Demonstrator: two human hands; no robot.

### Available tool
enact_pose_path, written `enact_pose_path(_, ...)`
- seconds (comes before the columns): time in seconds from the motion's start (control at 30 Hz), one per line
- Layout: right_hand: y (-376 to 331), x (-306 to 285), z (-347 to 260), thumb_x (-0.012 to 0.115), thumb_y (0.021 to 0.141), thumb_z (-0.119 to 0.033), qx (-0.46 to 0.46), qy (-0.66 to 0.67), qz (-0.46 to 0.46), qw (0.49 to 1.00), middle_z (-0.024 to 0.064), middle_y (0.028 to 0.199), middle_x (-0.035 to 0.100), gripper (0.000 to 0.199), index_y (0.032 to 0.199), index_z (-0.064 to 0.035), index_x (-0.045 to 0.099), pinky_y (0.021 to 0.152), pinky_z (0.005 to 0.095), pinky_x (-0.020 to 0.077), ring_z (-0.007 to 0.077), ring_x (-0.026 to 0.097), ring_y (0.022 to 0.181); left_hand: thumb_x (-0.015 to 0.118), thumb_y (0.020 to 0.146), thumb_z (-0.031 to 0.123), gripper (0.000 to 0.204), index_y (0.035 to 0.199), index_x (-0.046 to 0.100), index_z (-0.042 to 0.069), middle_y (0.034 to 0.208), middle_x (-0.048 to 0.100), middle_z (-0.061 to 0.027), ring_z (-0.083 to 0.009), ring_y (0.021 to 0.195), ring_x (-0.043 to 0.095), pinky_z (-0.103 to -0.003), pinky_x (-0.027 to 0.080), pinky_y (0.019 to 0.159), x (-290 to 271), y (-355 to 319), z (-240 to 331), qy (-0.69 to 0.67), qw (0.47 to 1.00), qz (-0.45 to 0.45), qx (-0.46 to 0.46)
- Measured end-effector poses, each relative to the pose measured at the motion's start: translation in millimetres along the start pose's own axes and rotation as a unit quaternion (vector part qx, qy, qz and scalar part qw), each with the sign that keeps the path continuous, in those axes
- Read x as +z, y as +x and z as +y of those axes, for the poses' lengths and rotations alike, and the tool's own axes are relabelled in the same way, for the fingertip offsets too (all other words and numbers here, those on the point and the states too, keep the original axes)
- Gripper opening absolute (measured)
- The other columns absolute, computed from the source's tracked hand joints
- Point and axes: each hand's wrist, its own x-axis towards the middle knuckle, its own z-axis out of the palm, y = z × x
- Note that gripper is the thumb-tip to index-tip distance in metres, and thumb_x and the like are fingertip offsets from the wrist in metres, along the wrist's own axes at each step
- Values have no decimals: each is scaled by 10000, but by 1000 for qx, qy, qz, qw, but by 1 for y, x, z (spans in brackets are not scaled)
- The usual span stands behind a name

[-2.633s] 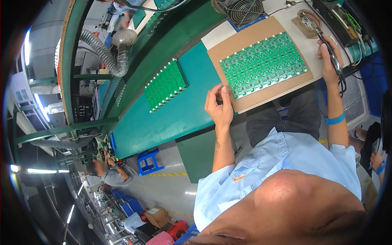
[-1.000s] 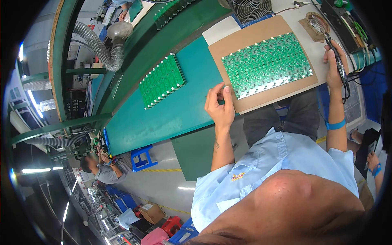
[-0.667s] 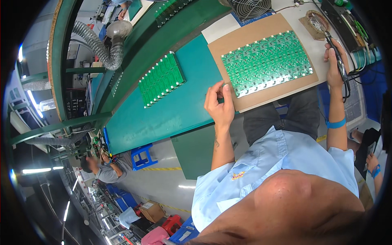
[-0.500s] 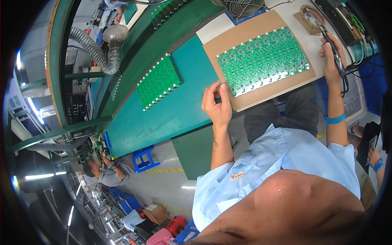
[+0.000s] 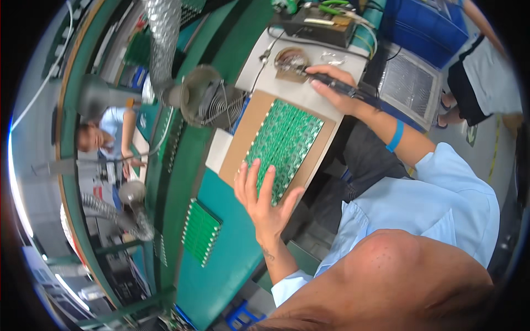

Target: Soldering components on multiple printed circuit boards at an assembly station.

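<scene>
A green circuit-board panel [image 5: 287,138] lies on a brown cardboard sheet [image 5: 248,124] on the bench. My left hand [image 5: 264,196] rests flat on the panel's near end, fingers spread, holding nothing. My right hand [image 5: 331,88] is at the far end, closed around a dark soldering iron [image 5: 323,77] whose tip points at a round tip-cleaner holder [image 5: 290,58]. A blue band [image 5: 395,135] is on my right wrist.
A second green panel [image 5: 201,231] lies on the teal belt [image 5: 221,276] to the left. A small desk fan [image 5: 212,102] and a silver flexible duct [image 5: 163,38] stand behind the cardboard. A soldering station [image 5: 320,25] sits at the back. Another person [image 5: 110,135] works across the line.
The view has swung round. My left hand went from the cardboard's corner to lying flat on the panel. My right hand still holds the iron.
</scene>
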Motion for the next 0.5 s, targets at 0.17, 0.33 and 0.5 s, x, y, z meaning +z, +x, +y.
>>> enact_pose_path(0.17,-1,-3,-5,663,938,-70,-2,7,-5,1000,67,1014,711,295,1230,-26,673,785,270,503,153,627,837,583,961,531,635,1400,536,76,1370,602,-157,-338,1250,577,-481,411,1113,5,-11,-28,-399,904,84,-130)
enact_pose_path(0.33,3,-5,-1,675,940,-82,-33,-9,4,999,51,951,705,284,1219,-28,676,739,271,503,154,613,770,437,1088,460,549,1420,491,26,1263,637,-173,-274,1144,636,-408,489,1026,11,-41,-39,-504,791,201,-282)
enact_pose_path(0.5,7,-4,-1,676,940,-77,-47,-8,10,999,54,944,702,278,1212,-21,676,732,273,500,153,605,759,510,1074,269,393,1371,522,12,1179,651,-147,-205,1032,644,-339,511,955,10,-85,-32,-274,859,249,-355)
